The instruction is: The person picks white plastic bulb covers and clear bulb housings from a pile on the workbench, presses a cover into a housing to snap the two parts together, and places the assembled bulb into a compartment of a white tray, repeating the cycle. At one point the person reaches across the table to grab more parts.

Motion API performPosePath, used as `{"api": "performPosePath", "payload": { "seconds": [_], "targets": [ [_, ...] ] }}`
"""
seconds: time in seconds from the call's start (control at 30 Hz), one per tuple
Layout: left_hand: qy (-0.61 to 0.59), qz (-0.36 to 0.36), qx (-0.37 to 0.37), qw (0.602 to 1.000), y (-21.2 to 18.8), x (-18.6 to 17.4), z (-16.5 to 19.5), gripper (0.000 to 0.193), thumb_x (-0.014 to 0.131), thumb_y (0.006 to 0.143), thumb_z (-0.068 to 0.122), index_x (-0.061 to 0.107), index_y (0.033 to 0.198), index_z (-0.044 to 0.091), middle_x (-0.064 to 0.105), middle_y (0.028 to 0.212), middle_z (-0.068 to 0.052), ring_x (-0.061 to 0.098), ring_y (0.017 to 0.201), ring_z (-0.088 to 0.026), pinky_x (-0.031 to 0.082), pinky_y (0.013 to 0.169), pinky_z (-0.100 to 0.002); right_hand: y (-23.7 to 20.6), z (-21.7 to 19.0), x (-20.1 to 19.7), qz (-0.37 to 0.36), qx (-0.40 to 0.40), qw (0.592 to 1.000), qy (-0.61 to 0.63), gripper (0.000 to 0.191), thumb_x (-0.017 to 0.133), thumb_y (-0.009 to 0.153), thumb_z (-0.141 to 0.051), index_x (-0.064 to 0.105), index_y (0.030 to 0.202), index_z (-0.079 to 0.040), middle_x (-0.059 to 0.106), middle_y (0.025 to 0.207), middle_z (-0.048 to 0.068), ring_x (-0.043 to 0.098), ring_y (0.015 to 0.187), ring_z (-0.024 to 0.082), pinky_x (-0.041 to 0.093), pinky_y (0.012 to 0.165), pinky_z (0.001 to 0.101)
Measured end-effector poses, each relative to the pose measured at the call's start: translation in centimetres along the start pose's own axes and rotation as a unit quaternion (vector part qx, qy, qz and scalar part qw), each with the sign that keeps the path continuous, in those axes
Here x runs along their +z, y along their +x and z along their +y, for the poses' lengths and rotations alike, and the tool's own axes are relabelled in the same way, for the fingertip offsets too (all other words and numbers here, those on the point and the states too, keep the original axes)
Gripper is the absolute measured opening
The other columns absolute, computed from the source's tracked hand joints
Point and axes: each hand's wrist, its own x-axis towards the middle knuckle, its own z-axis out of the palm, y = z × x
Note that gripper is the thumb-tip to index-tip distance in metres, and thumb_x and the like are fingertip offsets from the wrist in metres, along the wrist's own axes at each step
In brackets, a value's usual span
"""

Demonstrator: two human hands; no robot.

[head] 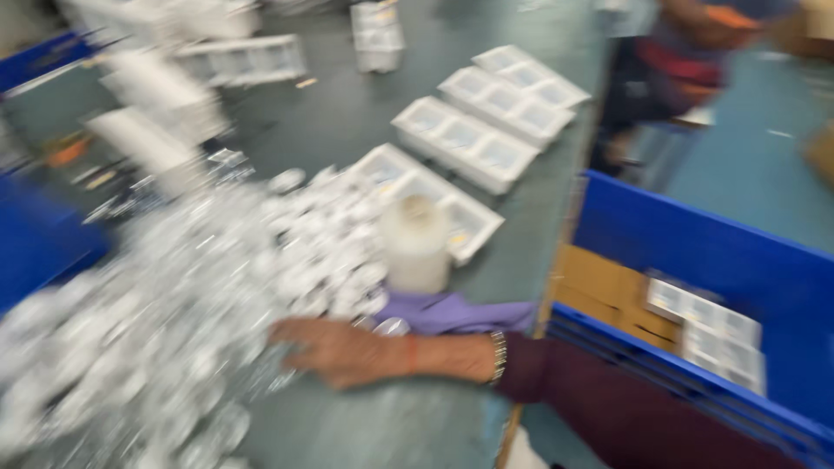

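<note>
On the green table (382, 113), white compartment trays (465, 143) lie in a row; blue crate (721, 260) holds more. Right hand (334, 350) lies flat, fingers spread, gripping nothing, touching the heap of small clear-wrapped parts (174, 287).

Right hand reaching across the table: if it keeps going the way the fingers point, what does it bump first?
Probably the heap of small shiny wrapped pieces; the right hand already seems at its edge, though blur hides contact.

Single head-worn view, looking steeply down and forward across a green table (365, 113) from its near right edge (the frame is motion-blurred). The wearer's right hand (334, 350) lies close below; white trays (465, 139) sit farther off; a blue crate (695, 252) borders the right.
</note>
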Motion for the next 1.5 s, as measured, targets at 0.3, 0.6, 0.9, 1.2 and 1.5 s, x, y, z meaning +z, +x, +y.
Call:
{"api": "performPosePath", "payload": {
  "seconds": [0.3, 0.6, 0.9, 1.2, 1.5],
  "targets": [
    [0.159, 0.158, -0.023, 0.974, -7.3, -9.7, 4.6, 0.042, 0.076, 0.076, 0.025, 0.071, 0.114, 0.009, 0.061, 0.136, -0.02, 0.055, 0.13, -0.037, 0.038, 0.11, -0.058, 2.2, -4.5, -0.4, -0.025, 0.042, 0.997, 0.066, 0.045, 0.06, 0.083, 0.009, 0.067, 0.125, -0.006, 0.062, 0.14, 0.016, 0.061, 0.131, 0.035, 0.053, 0.108, 0.0425],
    [0.138, 0.172, -0.06, 0.974, -8.3, -15.2, 7.4, 0.031, 0.069, 0.092, 0.025, 0.066, 0.119, 0.01, 0.06, 0.14, -0.012, 0.052, 0.137, -0.03, 0.032, 0.123, -0.058, 12.3, -2.2, 5.9, 0.004, 0.104, 0.992, -0.076, 0.06, 0.063, 0.099, -0.03, 0.045, 0.151, -0.006, 0.042, 0.15, 0.034, 0.042, 0.138, 0.051, 0.034, 0.116, 0.0558],
    [0.175, 0.075, -0.13, 0.973, -8.7, -16.3, 6.5, 0.061, 0.065, 0.089, 0.047, 0.06, 0.135, 0.006, 0.038, 0.151, -0.025, 0.028, 0.144, -0.042, 0.023, 0.108, -0.073, 11.1, -8.3, 6.7, -0.155, 0.175, 0.965, -0.121, 0.049, 0.054, 0.101, -0.051, 0.057, 0.143, -0.027, 0.055, 0.138, 0.018, 0.049, 0.136, 0.036, 0.032, 0.119, 0.0597],
    [0.075, 0.181, -0.103, 0.975, -8.0, -16.6, 5.8, 0.029, 0.074, 0.078, 0.014, 0.075, 0.107, 0.01, 0.054, 0.144, -0.017, 0.05, 0.131, -0.039, 0.04, 0.109, -0.052, 5.0, -11.7, 2.6, -0.179, -0.01, 0.967, 0.18, 0.049, 0.063, 0.094, -0.009, 0.06, 0.143, -0.016, 0.043, 0.156, 0.019, 0.038, 0.147, 0.039, 0.033, 0.12, 0.0522],
    [0.13, 0.233, -0.127, 0.955, -7.2, -17.9, 7.9, 0.024, 0.074, 0.084, 0.007, 0.077, 0.108, 0.011, 0.068, 0.115, -0.007, 0.063, 0.104, -0.032, 0.053, 0.086, -0.046, 3.9, -10.3, -2.0, -0.137, 0.103, 0.977, 0.125, 0.026, 0.077, 0.09, -0.016, 0.077, 0.116, -0.017, 0.071, 0.114, 0.003, 0.074, 0.1, 0.02, 0.059, 0.084, 0.0319]
  ]
}}
